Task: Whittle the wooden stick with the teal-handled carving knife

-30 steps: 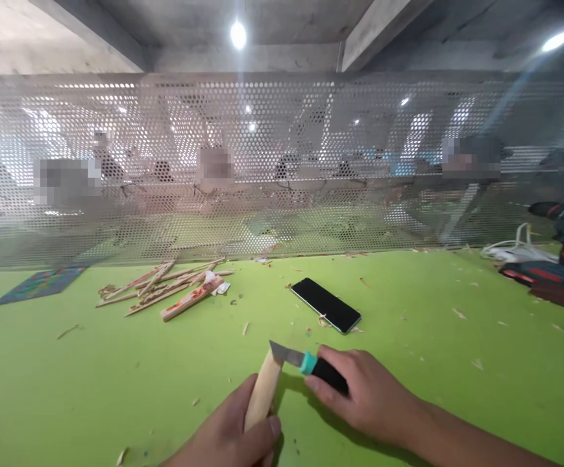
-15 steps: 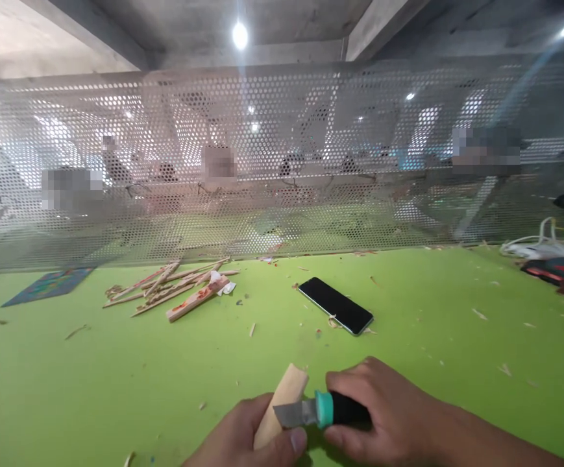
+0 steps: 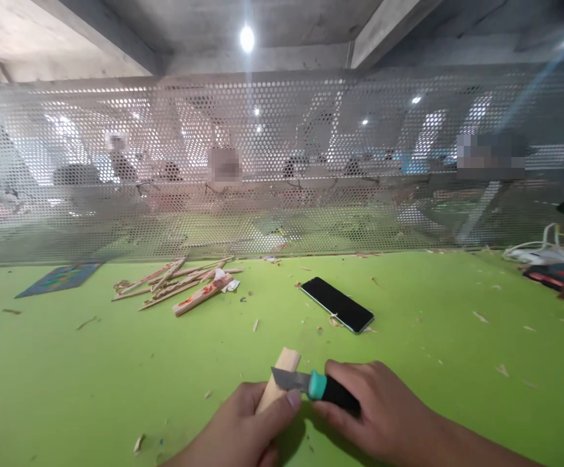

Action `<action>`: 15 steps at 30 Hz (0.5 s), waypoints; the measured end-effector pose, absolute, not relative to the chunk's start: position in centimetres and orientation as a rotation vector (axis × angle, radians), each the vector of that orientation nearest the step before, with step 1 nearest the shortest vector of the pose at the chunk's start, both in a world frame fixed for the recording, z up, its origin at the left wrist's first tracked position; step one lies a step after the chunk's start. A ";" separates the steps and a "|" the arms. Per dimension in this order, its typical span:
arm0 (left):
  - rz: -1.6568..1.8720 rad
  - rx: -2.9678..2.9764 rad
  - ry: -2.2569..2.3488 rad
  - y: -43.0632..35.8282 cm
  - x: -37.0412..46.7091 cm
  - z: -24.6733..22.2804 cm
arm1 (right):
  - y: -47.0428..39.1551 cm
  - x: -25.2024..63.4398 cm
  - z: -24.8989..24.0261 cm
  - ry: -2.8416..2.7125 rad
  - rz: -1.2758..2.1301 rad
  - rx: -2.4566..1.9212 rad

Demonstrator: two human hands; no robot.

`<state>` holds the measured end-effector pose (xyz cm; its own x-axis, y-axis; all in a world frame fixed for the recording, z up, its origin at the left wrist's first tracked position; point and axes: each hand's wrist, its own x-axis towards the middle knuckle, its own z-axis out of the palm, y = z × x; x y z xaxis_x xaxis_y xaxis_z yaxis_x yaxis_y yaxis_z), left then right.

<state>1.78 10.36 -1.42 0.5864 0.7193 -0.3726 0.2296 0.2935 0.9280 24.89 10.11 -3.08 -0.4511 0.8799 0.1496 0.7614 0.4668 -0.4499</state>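
Observation:
My left hand (image 3: 255, 418) is closed around a pale wooden block (image 3: 287, 360), whose far end sticks up past the fingers. In my right hand (image 3: 376, 402) is a knife (image 3: 318, 386) with a black handle and a teal collar. Its grey angled blade lies across the upper face of the block, pointing left. The left thumb rests close to the lower edge of the blade, and whether it touches the metal I cannot tell. The lower end of the block is hidden in the left palm.
A black phone (image 3: 337, 305) lies beyond the hands. Thin wooden sticks (image 3: 172, 282) and a red-stained wood piece (image 3: 198, 297) are heaped left, near a patterned mat (image 3: 60, 279). A perforated screen (image 3: 272, 207) borders the green table (image 3: 116, 376); a red-black tool (image 3: 554, 275) sits right.
The block and both hands have shifted slightly up and left in view. The blade now sits nearer the block's far end. The view has also tilted a little.

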 end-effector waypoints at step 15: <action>0.509 1.174 0.991 10.2 1.5 -2.9 | 11.8 26.3 -2.5 -2.206 0.521 -1.616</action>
<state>1.54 10.17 -2.94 0.5041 0.7792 -0.3726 0.1515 0.3449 0.9263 26.28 11.79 -2.51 -0.2842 0.9564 0.0672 0.8255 0.2798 -0.4902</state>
